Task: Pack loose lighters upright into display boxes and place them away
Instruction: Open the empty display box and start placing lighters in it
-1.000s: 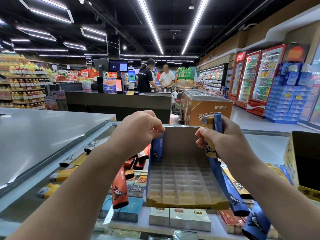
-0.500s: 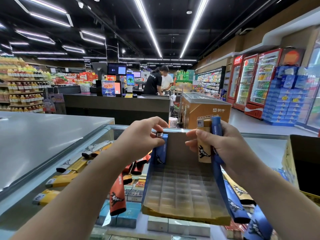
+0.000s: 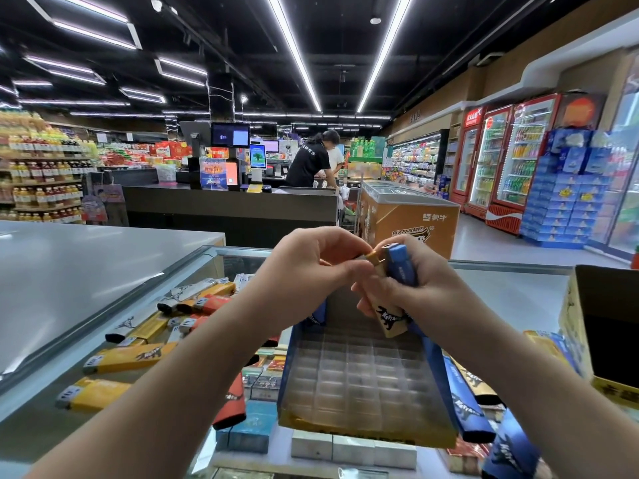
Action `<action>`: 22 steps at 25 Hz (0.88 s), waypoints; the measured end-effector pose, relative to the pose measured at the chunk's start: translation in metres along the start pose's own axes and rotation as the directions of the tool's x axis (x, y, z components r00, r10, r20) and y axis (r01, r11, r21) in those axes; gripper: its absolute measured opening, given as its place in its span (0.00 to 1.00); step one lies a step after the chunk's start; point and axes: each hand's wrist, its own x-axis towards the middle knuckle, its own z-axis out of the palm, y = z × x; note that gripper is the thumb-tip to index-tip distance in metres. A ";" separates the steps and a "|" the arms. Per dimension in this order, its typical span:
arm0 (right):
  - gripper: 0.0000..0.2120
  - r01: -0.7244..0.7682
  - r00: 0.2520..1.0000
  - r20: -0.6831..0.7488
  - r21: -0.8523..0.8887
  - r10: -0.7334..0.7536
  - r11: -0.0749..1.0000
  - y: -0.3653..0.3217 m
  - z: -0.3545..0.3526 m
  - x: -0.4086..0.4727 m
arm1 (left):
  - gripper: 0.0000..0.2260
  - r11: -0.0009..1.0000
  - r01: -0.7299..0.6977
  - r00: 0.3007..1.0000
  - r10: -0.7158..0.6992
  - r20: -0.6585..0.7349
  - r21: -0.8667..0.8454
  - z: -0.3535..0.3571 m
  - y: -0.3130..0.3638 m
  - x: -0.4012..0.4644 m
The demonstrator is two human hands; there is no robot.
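Note:
An open display box with a clear grid insert lies on the glass counter in front of me. One blue lighter stands upright in its far left corner. Above the box, my right hand grips two lighters together, a tan lighter and a blue lighter. My left hand pinches the metal top of the tan lighter. Loose yellow lighters, a red one and blue ones lie on the counter on both sides of the box.
A second yellow display box stands open at the right edge. Cigarette packs show under the glass counter top. A grey counter lies to the left. A checkout desk, two people and drink coolers stand farther back.
My left hand has let go of the blue lighter standing in the box's far left corner and moved right to pinch the tan lighter's top. My right hand has tilted its lighters leftward.

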 end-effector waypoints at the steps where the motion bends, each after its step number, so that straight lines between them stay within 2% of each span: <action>1: 0.08 0.003 1.000 -0.020 -0.013 -0.003 1.000 0.000 0.000 0.000 | 0.07 1.000 -0.001 1.000 0.001 -0.005 -0.024 -0.001 -0.001 0.001; 2: 0.04 0.019 0.998 -0.065 -0.035 -0.022 0.999 -0.001 0.000 0.001 | 0.08 0.999 -0.010 1.000 0.008 -0.030 -0.042 -0.001 -0.003 0.001; 4: 0.05 0.061 0.971 -0.225 -0.089 -0.080 0.994 0.000 -0.004 0.003 | 0.10 0.999 -0.034 0.991 0.030 -0.130 -0.026 -0.004 -0.007 0.003; 6: 0.06 0.035 0.916 -0.394 -0.106 -0.075 0.994 0.002 -0.014 0.007 | 0.11 0.992 -0.049 0.974 0.073 -0.215 0.117 -0.005 -0.012 0.003; 8: 0.06 -0.067 0.876 -0.481 -0.082 0.020 0.994 0.007 -0.021 0.009 | 0.11 0.963 -0.045 0.967 0.109 -0.232 0.266 -0.004 -0.015 0.002; 10: 0.06 -0.182 0.871 -0.470 -0.032 0.146 0.983 0.013 -0.023 0.010 | 0.10 0.940 -0.042 0.971 0.119 -0.209 0.339 -0.002 -0.018 0.000; 12: 0.05 -0.254 0.875 -0.438 -0.046 0.208 0.966 0.017 -0.019 0.010 | 0.09 0.925 -0.045 0.978 0.118 -0.174 0.378 0.000 -0.021 -0.002; 22: 0.06 -0.287 0.888 -0.405 -0.124 0.216 0.950 0.020 -0.018 0.011 | 0.07 0.858 -0.017 0.986 0.101 -0.136 0.513 -0.002 -0.028 0.001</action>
